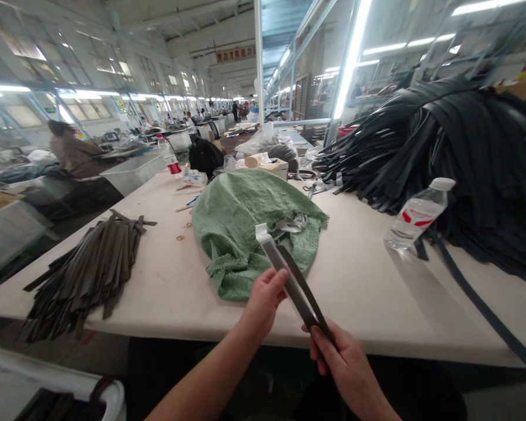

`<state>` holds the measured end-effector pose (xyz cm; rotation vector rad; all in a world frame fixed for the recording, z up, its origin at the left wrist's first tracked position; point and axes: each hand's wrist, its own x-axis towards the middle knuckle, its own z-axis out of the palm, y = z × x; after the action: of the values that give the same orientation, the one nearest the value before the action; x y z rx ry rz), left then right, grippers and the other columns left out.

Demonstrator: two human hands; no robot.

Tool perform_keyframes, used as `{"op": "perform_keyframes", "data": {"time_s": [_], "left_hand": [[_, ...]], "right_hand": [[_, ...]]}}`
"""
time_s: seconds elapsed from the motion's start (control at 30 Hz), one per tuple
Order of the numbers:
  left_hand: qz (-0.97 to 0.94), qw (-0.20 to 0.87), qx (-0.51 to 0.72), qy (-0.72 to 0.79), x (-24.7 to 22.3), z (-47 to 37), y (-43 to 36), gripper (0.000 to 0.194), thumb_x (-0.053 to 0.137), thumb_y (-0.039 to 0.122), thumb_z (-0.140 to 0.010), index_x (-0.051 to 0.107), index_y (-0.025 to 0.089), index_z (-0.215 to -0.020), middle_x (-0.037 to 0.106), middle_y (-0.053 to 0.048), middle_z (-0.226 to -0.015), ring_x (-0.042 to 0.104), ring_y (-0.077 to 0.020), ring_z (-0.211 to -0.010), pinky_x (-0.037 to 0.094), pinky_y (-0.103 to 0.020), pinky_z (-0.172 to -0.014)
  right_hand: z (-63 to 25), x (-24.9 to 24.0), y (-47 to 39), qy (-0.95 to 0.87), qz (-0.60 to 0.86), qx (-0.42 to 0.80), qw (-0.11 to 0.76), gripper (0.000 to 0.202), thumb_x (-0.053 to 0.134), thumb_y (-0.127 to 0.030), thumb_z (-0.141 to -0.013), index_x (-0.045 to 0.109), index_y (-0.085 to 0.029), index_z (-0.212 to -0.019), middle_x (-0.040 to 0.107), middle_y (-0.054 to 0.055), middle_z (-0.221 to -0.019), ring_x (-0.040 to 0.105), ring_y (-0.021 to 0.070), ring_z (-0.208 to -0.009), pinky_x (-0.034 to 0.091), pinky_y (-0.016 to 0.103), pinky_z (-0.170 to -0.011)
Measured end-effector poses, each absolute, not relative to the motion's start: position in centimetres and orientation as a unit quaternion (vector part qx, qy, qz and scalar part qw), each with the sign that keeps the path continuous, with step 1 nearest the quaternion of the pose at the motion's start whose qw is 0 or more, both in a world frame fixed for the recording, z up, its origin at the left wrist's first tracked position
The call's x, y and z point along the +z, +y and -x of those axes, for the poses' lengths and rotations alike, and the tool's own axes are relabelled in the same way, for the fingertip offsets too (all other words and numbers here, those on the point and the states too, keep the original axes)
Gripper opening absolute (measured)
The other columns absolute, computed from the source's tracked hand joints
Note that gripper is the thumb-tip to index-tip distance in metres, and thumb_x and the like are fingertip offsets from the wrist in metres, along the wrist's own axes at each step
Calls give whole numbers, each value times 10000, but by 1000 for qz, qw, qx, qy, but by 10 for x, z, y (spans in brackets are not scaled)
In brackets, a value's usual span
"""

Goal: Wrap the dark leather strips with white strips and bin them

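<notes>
In the lower centre of the frame, a person's left hand pinches a dark flat strip between thumb and fingers, partway along its length. A pale tab stands at the strip's upper end. The right hand, below and to the right, has its fingers clasped around the lower part of that strip and of a second dark strip, which bows slightly away from the first; whether the two are one folded piece cannot be told.

Both strips are held in the air over the near edge of the pale tabletop. Just beyond them, at the centre, lies a crumpled green sack. A loose pile of dark strips spreads at the left of the frame, overhanging the tabletop's edge. A large heap of black strips fills the upper right, and a clear bottle with a white cap stands in front of it.
</notes>
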<state>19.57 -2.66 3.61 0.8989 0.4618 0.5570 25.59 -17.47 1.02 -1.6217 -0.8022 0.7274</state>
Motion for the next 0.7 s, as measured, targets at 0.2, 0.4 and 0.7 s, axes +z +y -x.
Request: {"op": "perform_keyframes", "data": {"time_s": [0.2, 0.4, 0.7], "left_hand": [[-468, 842, 189, 192, 31, -191, -38, 355, 705, 441, -766, 736, 113, -896, 644, -41, -630, 506, -113, -473, 403, -242, -493], [-395, 823, 348, 213, 48, -188, -8, 344, 772, 413, -713, 724, 154, -934, 709, -78, -961, 654, -185, -820, 490, -269, -773], [-399, 835, 311, 217, 35, -179, -13, 400, 783, 414, -704, 711, 139, -985, 713, -98, -958, 664, -181, -774, 496, -261, -691]], "right_hand": [[-256, 14, -156, -368, 682, 253, 580, 366, 464, -494, -935, 620, -175, -845, 551, -20, -567, 498, 117, -447, 399, 220, -451], [-252, 0, -157, -391, 677, 292, 550, 344, 437, -475, -954, 623, -187, -934, 560, -26, -598, 505, 120, -455, 399, 221, -456], [-250, -4, -147, -410, 680, 271, 544, 364, 415, -482, -956, 613, -178, -925, 540, -28, -576, 500, 128, -460, 403, 232, -471]]}}
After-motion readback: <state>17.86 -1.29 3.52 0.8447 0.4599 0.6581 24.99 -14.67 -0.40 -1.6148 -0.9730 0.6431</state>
